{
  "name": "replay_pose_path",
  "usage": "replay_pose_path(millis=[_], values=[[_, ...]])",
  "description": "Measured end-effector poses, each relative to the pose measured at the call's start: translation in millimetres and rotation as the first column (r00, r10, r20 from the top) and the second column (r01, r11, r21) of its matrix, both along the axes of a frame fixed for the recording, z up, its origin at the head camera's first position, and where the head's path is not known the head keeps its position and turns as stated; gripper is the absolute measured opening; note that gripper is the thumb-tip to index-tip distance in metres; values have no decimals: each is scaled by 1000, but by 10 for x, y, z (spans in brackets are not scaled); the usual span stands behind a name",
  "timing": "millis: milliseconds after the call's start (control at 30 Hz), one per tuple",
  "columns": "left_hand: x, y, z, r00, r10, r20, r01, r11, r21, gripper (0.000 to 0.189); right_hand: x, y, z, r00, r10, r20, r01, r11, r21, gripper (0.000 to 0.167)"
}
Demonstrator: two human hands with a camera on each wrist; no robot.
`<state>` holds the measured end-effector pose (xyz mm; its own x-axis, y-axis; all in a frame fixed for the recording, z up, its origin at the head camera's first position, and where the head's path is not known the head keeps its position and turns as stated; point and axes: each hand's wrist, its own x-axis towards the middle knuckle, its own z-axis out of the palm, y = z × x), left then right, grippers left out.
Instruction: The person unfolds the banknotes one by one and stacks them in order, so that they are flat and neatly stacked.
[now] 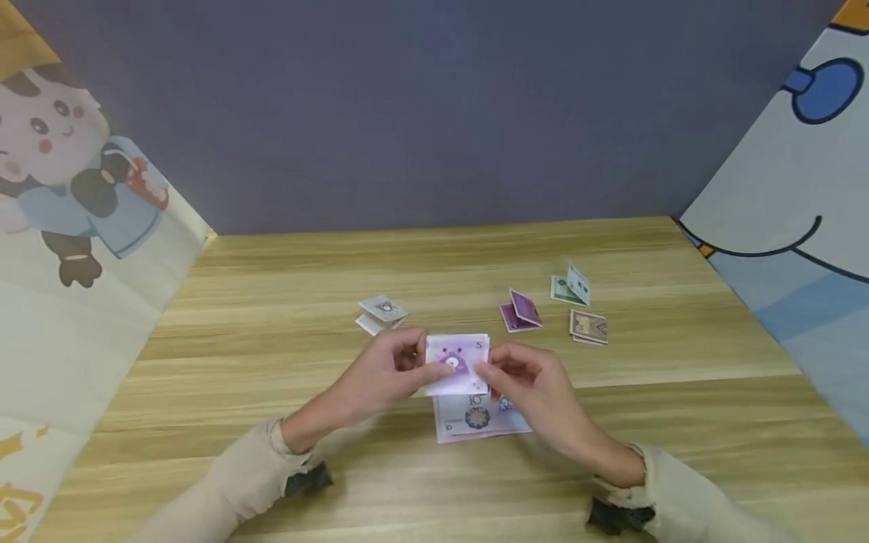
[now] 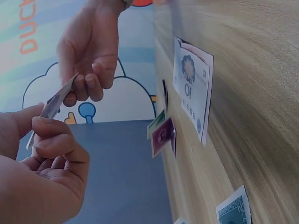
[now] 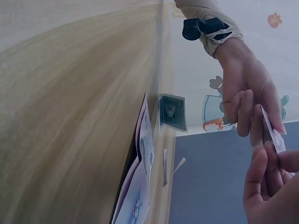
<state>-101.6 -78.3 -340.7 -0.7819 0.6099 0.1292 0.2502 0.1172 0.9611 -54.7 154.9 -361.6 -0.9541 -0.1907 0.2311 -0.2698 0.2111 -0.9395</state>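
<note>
One folded purple note (image 1: 459,360) is held above the wooden surface (image 1: 394,483), between the left hand (image 1: 376,381) and the right hand (image 1: 543,396). The left hand's grip pinches its left edge, the thumb lying across the printed front. The right hand's grip pinches the opposite edge, its thumb tip on the front too. A one-eyed creature fills the middle of the print, with a 5 near the top corner.

Below the held note, a pale note marked 10 (image 1: 456,424) lies on the surface over a pinkish sheet, partly hidden by the right hand in the head view. Farther back lie more folded notes: a grey-green note (image 1: 383,309) to the left, and to the right a magenta note (image 1: 525,309), a green note (image 1: 578,285) and a flatter brown note (image 1: 588,326). Both sleeves (image 1: 234,471) are beige. A dark wall (image 1: 434,113) stands behind, between cartoon-printed side panels (image 1: 54,302).
</note>
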Motion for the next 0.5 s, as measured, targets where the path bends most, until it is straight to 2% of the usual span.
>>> replay_pose_path(millis=[133, 300, 400, 500], values=[[10, 12, 7, 1000, -30, -4, 30, 999, 24, 27, 20, 42, 19, 1000, -10, 2, 10, 1000, 18, 7], [11, -4, 12, 997, -69, -18, 70, 997, 39, 19, 47, 105, 41, 1000, -1, -4, 1, 1000, -9, 9], [3, 7, -4, 997, -82, -16, 83, 994, 66, 24, 57, 129, 58, 999, 34, 3, -33, 999, -21, 10], [11, 52, -21, 992, -125, 16, 123, 987, 105, 30, 62, 131, 76, 995, 95, 17, -95, 995, -26, 11]])
